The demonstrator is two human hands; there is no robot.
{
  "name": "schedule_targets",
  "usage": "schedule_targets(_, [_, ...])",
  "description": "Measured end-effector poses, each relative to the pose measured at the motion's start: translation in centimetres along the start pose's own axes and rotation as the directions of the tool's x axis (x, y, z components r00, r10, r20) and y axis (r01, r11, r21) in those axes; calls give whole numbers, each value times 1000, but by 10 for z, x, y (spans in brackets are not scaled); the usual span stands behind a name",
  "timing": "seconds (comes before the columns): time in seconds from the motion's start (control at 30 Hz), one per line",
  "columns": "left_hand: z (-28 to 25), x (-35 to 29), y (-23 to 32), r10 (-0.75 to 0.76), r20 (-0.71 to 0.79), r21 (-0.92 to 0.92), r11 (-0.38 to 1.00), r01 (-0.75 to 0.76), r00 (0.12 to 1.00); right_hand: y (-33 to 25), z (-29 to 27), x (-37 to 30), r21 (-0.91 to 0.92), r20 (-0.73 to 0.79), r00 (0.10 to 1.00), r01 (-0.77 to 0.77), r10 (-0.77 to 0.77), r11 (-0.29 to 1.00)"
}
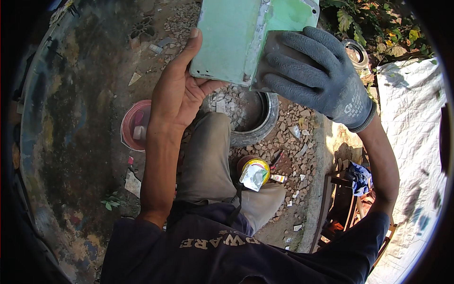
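Note:
A pale green painted panel with a raised ridge and small corner holes is held up at the top of the view. My bare left hand grips it by its lower left corner, thumb along the edge and fingers beneath. My right hand, in a grey coated work glove, presses a dark sheet that looks like sandpaper against the panel's right part. The gloved fingers lie across this sheet and hide much of it.
Below the panel lies an old tyre with rubble in it. A reddish bucket stands left, and a yellow-rimmed tin sits by my leg. Gravel, a wooden frame and a white sheet spread to the right.

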State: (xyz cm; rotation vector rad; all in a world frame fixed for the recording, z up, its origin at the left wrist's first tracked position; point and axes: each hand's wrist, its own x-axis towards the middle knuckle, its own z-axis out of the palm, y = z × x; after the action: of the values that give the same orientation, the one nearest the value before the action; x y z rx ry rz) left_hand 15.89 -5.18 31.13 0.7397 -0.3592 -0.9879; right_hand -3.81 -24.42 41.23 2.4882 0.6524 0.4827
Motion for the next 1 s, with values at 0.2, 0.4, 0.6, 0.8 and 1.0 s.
schedule_targets(0.2, [3,4,0,8,-34,24,1000,-7,999,-2,5,-12,-7,-14,1000,-22,22,1000])
schedule_targets(0.4, [4,5,2,15,-19,22,1000,-15,1000,-7,-3,-36,-30,15,999,-51,51,998])
schedule_targets(0.6, [4,6,3,27,24,28,999,-28,999,-13,-27,-58,-23,27,995,-90,91,996])
schedule_targets(0.8, [4,6,9,39,27,13,999,-39,999,-15,-34,-30,61,-44,993,-109,112,992])
schedule_targets(1.0, [6,10,8,41,43,11,999,-42,998,2,-12,-2,54,-60,998,-17,20,998])
